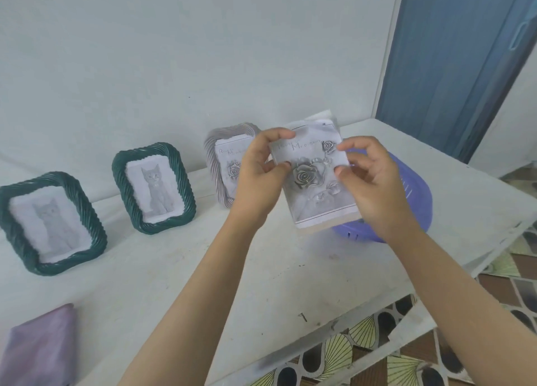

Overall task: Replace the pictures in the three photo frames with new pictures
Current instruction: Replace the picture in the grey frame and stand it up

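Both hands, left hand (261, 164) and right hand (369, 179), pinch a rose picture (312, 179) on its backing. The grey frame (213, 164) shows a rose; two green frames (154, 188) show cats, probably unchanged.

**Greens, greys and lilac on white**

Two dark green rope-twist photo frames (52, 223) (154, 187) show grey cat prints. The pale grey twisted frame (213, 164) and the paper picture (315, 179) carry grey roses. The round plastic basket (412, 211) is lilac-blue, the folded cloth (37, 350) mauve, the table (180, 269) white, the floor tiles (363, 332) fan-patterned.
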The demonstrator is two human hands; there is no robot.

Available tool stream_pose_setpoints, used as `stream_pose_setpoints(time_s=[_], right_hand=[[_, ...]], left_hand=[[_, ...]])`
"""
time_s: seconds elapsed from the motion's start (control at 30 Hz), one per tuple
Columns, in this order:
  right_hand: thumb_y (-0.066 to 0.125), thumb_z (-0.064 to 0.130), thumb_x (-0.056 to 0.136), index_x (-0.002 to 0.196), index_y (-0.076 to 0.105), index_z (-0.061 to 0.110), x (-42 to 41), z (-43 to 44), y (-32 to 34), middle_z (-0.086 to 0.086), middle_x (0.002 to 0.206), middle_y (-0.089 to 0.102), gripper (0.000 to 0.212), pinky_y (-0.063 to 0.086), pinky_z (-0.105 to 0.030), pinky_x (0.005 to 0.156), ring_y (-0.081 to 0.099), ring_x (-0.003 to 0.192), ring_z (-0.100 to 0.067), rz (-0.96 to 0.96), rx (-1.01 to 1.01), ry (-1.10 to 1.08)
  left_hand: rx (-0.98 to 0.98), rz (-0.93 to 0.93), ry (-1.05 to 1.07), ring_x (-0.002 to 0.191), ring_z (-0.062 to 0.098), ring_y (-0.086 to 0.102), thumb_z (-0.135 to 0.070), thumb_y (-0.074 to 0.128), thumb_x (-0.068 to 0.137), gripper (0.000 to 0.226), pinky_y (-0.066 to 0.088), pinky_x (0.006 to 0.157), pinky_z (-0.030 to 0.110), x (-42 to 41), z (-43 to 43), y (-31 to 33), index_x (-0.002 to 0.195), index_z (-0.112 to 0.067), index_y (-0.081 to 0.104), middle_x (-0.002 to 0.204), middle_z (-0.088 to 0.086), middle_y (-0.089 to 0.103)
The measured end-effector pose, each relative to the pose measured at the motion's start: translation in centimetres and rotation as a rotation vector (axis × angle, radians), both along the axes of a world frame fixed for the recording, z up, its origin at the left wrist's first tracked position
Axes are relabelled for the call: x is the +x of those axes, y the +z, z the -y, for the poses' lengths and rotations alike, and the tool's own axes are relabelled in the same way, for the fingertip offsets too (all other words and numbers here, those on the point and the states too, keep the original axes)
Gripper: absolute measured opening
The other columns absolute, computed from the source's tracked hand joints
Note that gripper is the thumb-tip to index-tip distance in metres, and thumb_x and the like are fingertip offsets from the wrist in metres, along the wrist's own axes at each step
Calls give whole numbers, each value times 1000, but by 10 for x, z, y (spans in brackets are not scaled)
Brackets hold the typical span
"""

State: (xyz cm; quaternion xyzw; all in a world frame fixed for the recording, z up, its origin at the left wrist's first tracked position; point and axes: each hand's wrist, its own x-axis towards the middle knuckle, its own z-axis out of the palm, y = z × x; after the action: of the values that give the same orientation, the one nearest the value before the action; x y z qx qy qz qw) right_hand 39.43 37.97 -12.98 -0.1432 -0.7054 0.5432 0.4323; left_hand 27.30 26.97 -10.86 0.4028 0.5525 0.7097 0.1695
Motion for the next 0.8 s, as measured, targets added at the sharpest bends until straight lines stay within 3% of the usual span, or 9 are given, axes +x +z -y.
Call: stream_pose_setpoints(time_s=[0.07, 0.13, 0.2, 0.27, 0.37, 0.43, 0.57, 0.7, 0.8], right_hand=[[51, -7, 85, 82, 57, 25, -2, -9, 2, 1, 81, 61, 33, 41, -24, 60, 46, 67, -21, 15, 54, -120], [50, -7, 82, 80, 59, 24, -3, -27, 4, 12, 82, 60, 32, 41, -14, 58, 50, 69, -14, 67, 52, -236], [51, -5, 81, 84, 61, 21, -2, -53, 4, 9, 89, 60, 29, 39, -9, 59, 52, 78, -11, 220, 44, -309], [52, -5, 80, 89, 63, 19, -1, -78, -3, 0, 96, 60, 28, 40, -13, 60, 52, 85, -14, 430, 34, -301], [54, -6, 78, 90, 64, 18, 1, -104, -22, -10, 103, 60, 29, 40, -24, 62, 53, 87, -19, 679, 2, -286], [53, -8, 78, 89, 63, 17, 1, -113, -33, -11, 108, 61, 29, 40, -25, 70, 53, 90, -20, 780, 8, -279], [50, -8, 79, 90, 64, 14, -2, -118, -40, -12, 106, 61, 28, 37, -27, 61, 52, 86, -22, 919, 80, -225], [53, -2, 81, 97, 63, 15, -8, -121, -43, -7, 113, 60, 24, 35, -25, 72, 54, 102, -24, 1094, 193, -222], [55, -3, 80, 107, 61, 6, -9, -119, -44, -11, 115, 60, 29, 40, -28, 66, 55, 102, -26, 1155, 228, -229]], left_hand=[[-45, -8, -24, 73, 7, 61, 21, 41, 77, 50, 49, 61, 21, -2, -12, 1, 101, -21, 54, 107, 1, 55], [-143, -81, -31, 85, 11, 59, 13, 48, 77, 48, 50, 75, 24, -4, -24, -2, 107, -25, 52, 111, 0, 55], [-294, -233, -11, 101, 10, 55, 2, 57, 80, 45, 43, 88, 20, -8, -35, -11, 116, -24, 51, 117, -2, 55], [-459, -448, -9, 115, 5, 48, -10, 63, 83, 44, 31, 92, 12, -12, -39, -25, 124, -20, 52, 126, -6, 55], [-611, -506, -114, 119, -1, 43, -27, 72, 80, 49, 28, 101, 14, -19, -36, -48, 125, -22, 55, 132, -10, 52], [-619, -465, -135, 124, -2, 40, -30, 78, 73, 54, 28, 106, 18, -23, -32, -62, 122, -25, 57, 136, -10, 49], [-534, -502, -98, 134, 0, 31, -28, 83, 66, 53, 24, 105, 16, -22, -31, -73, 115, -26, 61, 142, -5, 45], [-506, -572, -48, 133, 6, 34, -32, 82, 65, 52, 28, 108, 25, -20, -32, -79, 113, -25, 63, 139, -1, 47], [-462, -587, -14, 125, -6, 32, -34, 82, 65, 54, 25, 106, 14, -15, -31, -84, 114, -22, 62, 136, -2, 48]])
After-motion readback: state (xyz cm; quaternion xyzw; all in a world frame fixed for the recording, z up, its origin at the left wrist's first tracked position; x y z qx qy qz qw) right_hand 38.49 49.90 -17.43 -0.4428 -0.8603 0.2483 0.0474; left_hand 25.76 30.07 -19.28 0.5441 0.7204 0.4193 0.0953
